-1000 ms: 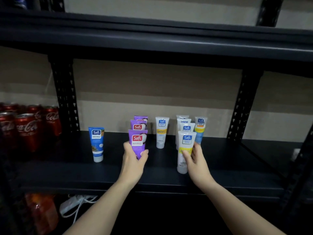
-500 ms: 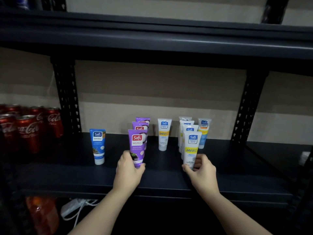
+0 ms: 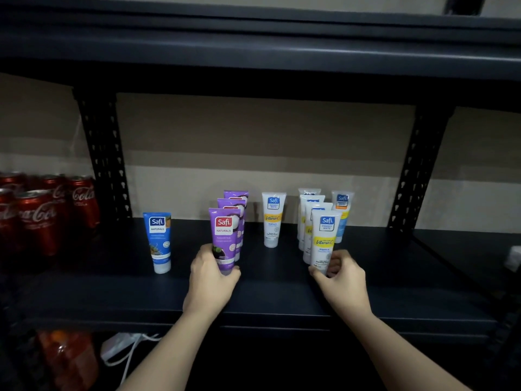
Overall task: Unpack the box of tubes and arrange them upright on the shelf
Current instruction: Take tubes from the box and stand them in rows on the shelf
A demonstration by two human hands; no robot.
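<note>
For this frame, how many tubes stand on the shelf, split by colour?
Purple tubes: 3, in a row front to back; the left hand holds the front one.
Blue tube: 1.
White tubes with yellow bands: 5; one stands alone, four form a row, the right hand holding the front one.
White tube with a blue lower half: 1.
Total: 10.

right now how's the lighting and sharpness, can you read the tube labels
Head view: dim overall, the shelf nearly black; front purple tube and front white tube read "Safi" clearly, small print blurred; wide-angle bends the upper shelf edge; cola cans soft at the left edge.
</note>
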